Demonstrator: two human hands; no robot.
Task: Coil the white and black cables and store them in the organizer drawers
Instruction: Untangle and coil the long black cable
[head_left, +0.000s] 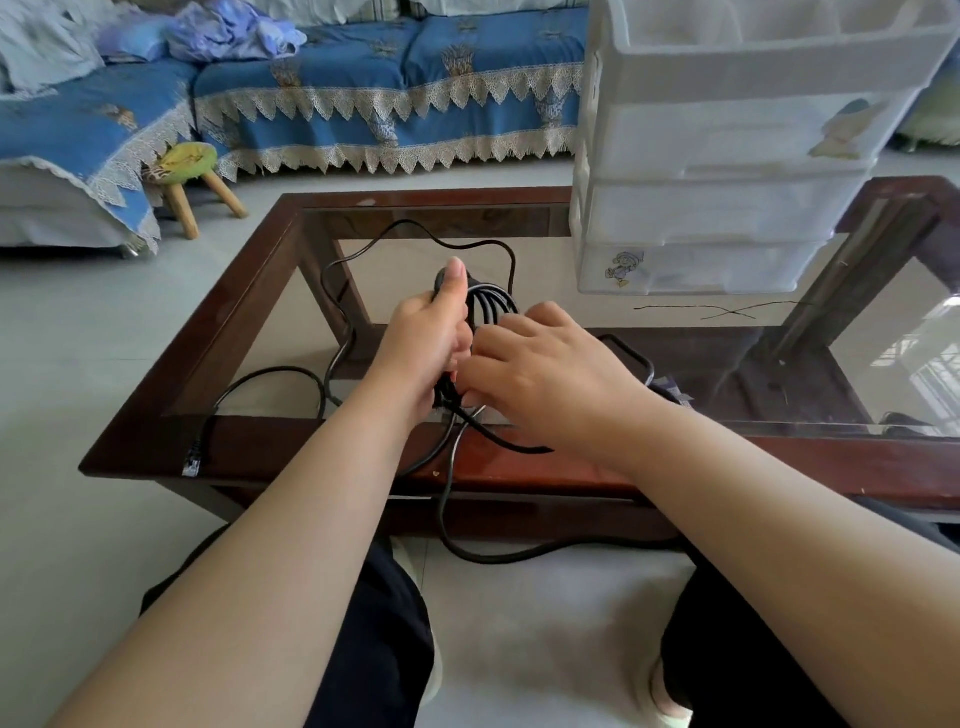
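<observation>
A black cable (492, 305) is partly wound into a bundle of loops above the glass table's near edge. My left hand (428, 332) grips that bundle, thumb pointing up. My right hand (540, 371) pinches a strand of the same cable at the bundle's lower side. Loose cable runs in a wide loop over the glass to the left, and its plug end (193, 457) lies on the table's left front corner. Another length hangs off the front edge toward my knees. The white plastic drawer organizer (727, 156) stands at the table's back right, its drawers closed. No white cable is visible.
The glass-topped table has a dark wooden frame (249, 291). A thin dark wire (722, 310) lies on the glass in front of the organizer. A blue sofa (363, 98) and a small green stool (189, 166) stand beyond the table.
</observation>
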